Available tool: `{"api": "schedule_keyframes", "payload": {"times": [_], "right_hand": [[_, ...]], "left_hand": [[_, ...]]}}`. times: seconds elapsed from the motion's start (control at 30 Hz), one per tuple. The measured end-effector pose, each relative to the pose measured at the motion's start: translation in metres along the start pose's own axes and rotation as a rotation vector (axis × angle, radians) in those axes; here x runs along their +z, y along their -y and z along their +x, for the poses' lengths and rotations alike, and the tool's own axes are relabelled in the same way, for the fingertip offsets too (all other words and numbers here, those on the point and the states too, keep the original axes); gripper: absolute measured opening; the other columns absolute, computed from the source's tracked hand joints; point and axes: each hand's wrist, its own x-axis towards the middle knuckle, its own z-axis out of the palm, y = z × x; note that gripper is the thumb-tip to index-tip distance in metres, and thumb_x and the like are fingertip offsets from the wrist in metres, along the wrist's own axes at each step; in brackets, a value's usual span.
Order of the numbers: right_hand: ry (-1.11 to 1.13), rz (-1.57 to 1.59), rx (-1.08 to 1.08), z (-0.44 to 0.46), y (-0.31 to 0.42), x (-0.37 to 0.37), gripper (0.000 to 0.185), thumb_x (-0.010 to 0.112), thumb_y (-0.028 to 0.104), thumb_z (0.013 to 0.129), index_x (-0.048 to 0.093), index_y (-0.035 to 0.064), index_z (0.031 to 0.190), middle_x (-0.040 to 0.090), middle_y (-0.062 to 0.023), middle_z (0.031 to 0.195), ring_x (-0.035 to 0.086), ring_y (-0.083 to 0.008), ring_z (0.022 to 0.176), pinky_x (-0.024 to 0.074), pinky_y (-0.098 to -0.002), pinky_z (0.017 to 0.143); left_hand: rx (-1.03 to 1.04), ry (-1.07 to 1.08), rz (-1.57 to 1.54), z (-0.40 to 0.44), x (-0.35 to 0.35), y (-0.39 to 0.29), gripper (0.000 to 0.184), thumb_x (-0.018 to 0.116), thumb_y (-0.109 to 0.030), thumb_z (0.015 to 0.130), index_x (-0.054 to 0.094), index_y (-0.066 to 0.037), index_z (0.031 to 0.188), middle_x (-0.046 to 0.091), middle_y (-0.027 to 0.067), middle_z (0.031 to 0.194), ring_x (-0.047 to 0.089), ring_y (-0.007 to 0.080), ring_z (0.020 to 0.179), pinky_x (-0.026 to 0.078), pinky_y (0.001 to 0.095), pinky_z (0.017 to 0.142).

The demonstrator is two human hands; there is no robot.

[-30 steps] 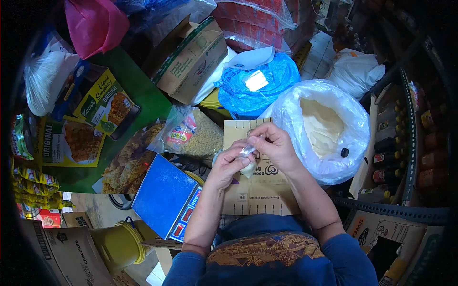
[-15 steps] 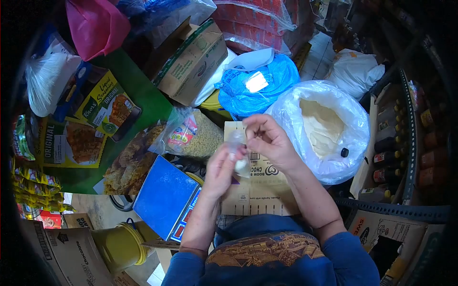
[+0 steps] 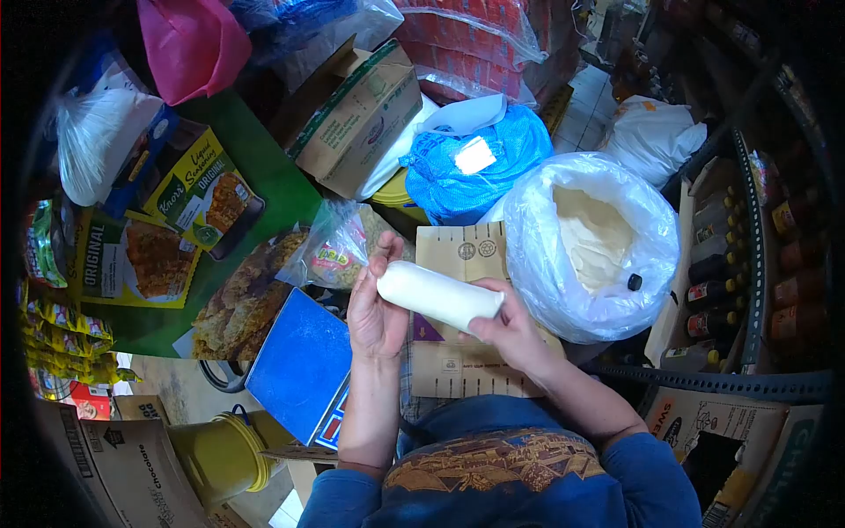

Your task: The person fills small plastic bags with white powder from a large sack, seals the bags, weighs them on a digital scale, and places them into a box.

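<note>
A small plastic bag packed with white powder (image 3: 440, 295) lies across both hands, long and rounded like a roll, tilted slightly down to the right. My right hand (image 3: 513, 330) grips its right end, thumb on the near side. At the other end my left hand (image 3: 378, 308) cups the bag, palm turned up and fingers curved around its tip; part of those fingers is hidden. Below the bag is a flat-topped cardboard box (image 3: 475, 374). To the right stands a big open sack lined with clear plastic (image 3: 528, 198), holding off-white powder (image 3: 598, 238).
A blue-topped scale (image 3: 299, 365) stands left of my left arm. Behind it sits a clear bag of small pale pieces (image 3: 339, 251). A tied blue sack (image 3: 475, 167) and an open carton (image 3: 361, 119) are farther back. Bottles (image 3: 713, 290) line the right shelf; a yellow bucket (image 3: 216, 458) is lower left.
The hands have moved apart from the bag's twisted neck. The bag has turned from hanging upright to lying nearly level, now held at its two ends.
</note>
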Motion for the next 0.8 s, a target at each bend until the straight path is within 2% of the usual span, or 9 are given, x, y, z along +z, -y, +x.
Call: {"api": "schedule_keyframes", "payload": {"times": [0.07, 0.23, 0.3, 0.5, 0.53, 0.6, 0.7, 0.73, 0.8], "right_hand": [[-0.101, -0.894, -0.497, -0.005, 0.005, -0.004, 0.060, 0.079, 0.010, 0.076, 0.047, 0.0078, 0.127, 0.055, -0.0163, 0.119, 0.059, -0.0300, 0.106, 0.0469, -0.0420, 0.093], [0.004, -1.429, -0.976, -0.001, 0.008, -0.025, 0.063, 0.079, 0.015, 0.076, 0.046, 0.0082, 0.130, 0.052, -0.0149, 0.125, 0.053, -0.0329, 0.116, 0.0402, -0.0453, 0.100], [0.000, -0.865, -0.395, -0.009, 0.013, -0.018, 0.060, 0.074, 0.015, 0.082, 0.044, 0.0053, 0.133, 0.052, -0.0140, 0.125, 0.053, -0.0302, 0.115, 0.0396, -0.0426, 0.101], [-0.040, 0.150, 0.333, -0.007, -0.003, -0.019, 0.057, 0.069, 0.026, 0.087, 0.045, 0.0009, 0.133, 0.047, -0.0149, 0.132, 0.048, -0.0261, 0.122, 0.0369, -0.0379, 0.104], [-0.035, 0.150, 0.333, -0.008, -0.003, -0.018, 0.057, 0.069, 0.026, 0.087, 0.045, 0.0009, 0.133, 0.047, -0.0149, 0.132, 0.048, -0.0261, 0.122, 0.0369, -0.0379, 0.104], [0.026, -0.929, -0.189, -0.015, -0.005, -0.015, 0.060, 0.065, 0.037, 0.090, 0.045, 0.0020, 0.134, 0.048, -0.0129, 0.133, 0.050, -0.0262, 0.120, 0.0376, -0.0390, 0.103], [-0.115, -1.170, -0.371, -0.018, -0.011, -0.014, 0.048, 0.056, 0.039, 0.096, 0.054, 0.0004, 0.124, 0.059, -0.0118, 0.119, 0.055, -0.0261, 0.113, 0.0395, -0.0367, 0.100], [-0.114, -1.172, -0.372, -0.020, -0.015, -0.020, 0.048, 0.056, 0.039, 0.096, 0.054, 0.0004, 0.124, 0.059, -0.0118, 0.119, 0.055, -0.0261, 0.113, 0.0395, -0.0367, 0.100], [-0.053, -0.403, 0.333, -0.026, -0.019, -0.032, 0.046, 0.052, 0.040, 0.098, 0.056, -0.0010, 0.117, 0.066, -0.0111, 0.100, 0.063, -0.0252, 0.098, 0.0478, -0.0335, 0.089]], "left_hand": [[0.023, 0.014, -0.072, -0.001, -0.008, 0.003, 0.023, 0.061, -0.016, 0.093, 0.063, -0.007, 0.113, 0.052, 0.0127, 0.135, 0.051, 0.0295, 0.123, 0.040, 0.0470, 0.107], [-0.124, -0.023, -0.183, -0.005, -0.006, 0.008, 0.013, 0.060, -0.020, 0.093, 0.062, -0.008, 0.099, 0.058, 0.0090, 0.125, 0.049, 0.0270, 0.125, 0.043, 0.0446, 0.104], [-0.083, -0.045, -0.153, -0.007, -0.005, 0.010, 0.013, 0.059, -0.021, 0.094, 0.061, -0.009, 0.097, 0.059, 0.0092, 0.121, 0.054, 0.0267, 0.118, 0.045, 0.0459, 0.101], [-0.058, -0.035, -0.040, -0.020, -0.001, 0.015, 0.015, 0.057, -0.025, 0.096, 0.058, -0.009, 0.094, 0.059, 0.0089, 0.116, 0.054, 0.0248, 0.112, 0.045, 0.0443, 0.098], [-0.068, -0.024, 0.072, -0.022, 0.001, 0.009, 0.016, 0.057, -0.025, 0.096, 0.058, -0.010, 0.092, 0.059, 0.0093, 0.117, 0.054, 0.0247, 0.113, 0.045, 0.0443, 0.097], [-0.081, -0.019, 0.183, -0.029, -0.001, 0.008, 0.016, 0.057, -0.025, 0.096, 0.057, -0.010, 0.091, 0.059, 0.0097, 0.118, 0.054, 0.0246, 0.114, 0.046, 0.0443, 0.095], [-0.067, 0.065, 0.415, -0.039, -0.019, 0.020, 0.016, 0.056, -0.023, 0.095, 0.059, -0.008, 0.093, 0.059, 0.0118, 0.118, 0.054, 0.0263, 0.114, 0.044, 0.0407, 0.095], [0.032, 0.196, 0.840, -0.043, -0.023, 0.023, 0.017, 0.056, -0.024, 0.094, 0.059, -0.007, 0.094, 0.059, 0.0127, 0.116, 0.053, 0.0283, 0.114, 0.042, 0.0403, 0.097], [0.130, 0.332, 1.258, -0.051, -0.032, 0.033, 0.018, 0.056, -0.024, 0.094, 0.059, -0.006, 0.094, 0.058, 0.0137, 0.114, 0.053, 0.0304, 0.113, 0.040, 0.0400, 0.100]]}}
